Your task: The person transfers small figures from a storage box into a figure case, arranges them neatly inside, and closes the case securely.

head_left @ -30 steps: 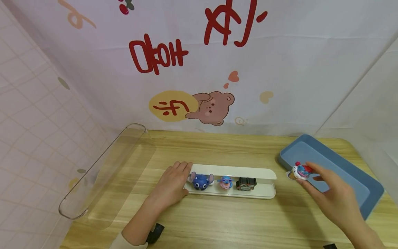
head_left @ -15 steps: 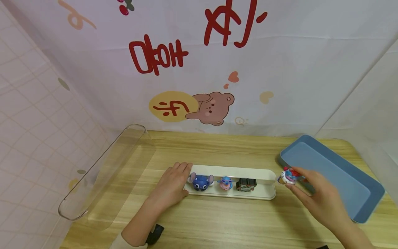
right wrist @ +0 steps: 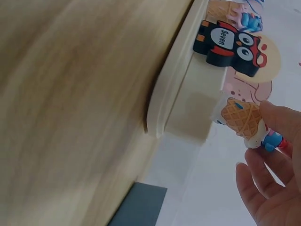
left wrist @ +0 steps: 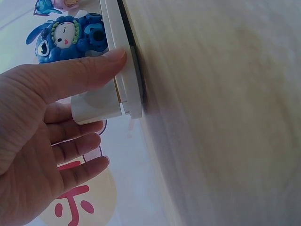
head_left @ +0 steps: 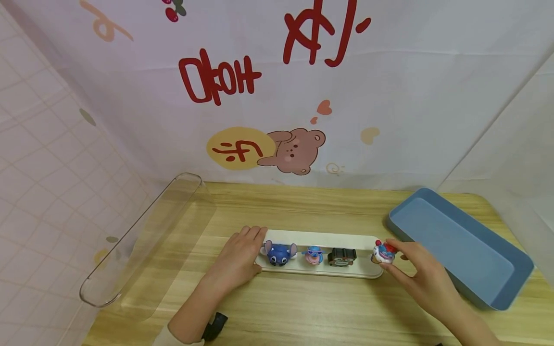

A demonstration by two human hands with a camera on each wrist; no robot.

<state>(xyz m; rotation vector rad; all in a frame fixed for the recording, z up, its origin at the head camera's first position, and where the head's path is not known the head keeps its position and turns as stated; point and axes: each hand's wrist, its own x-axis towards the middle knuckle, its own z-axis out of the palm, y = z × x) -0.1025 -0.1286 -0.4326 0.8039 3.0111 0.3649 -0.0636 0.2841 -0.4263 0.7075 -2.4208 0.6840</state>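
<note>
A long cream stepped display stand (head_left: 303,237) lies on the table. My left hand (head_left: 240,253) grips its left end, thumb on the front edge and fingers behind. Standing on the lower step are a blue big-eared figurine (head_left: 279,253), a small blue figurine with sunglasses (head_left: 313,255) and a black owl figurine (head_left: 342,257) marked "Seven" in the right wrist view. Over the stand's right end, my right hand (head_left: 426,278) pinches an ice-cream-cone figurine (head_left: 383,253) between thumb and fingers. Its waffle cone (right wrist: 242,117) shows in the right wrist view, apart from the step.
At the right sits a shallow blue tray (head_left: 459,240), angled on the wooden table (head_left: 303,312). A long transparent cover (head_left: 151,245) stands at the left. Behind the table hangs a printed white cloth (head_left: 398,96).
My right hand has carried the ice-cream-cone figurine leftward, from beside the blue tray to the stand's right end. My left hand keeps its grip on the stand.
</note>
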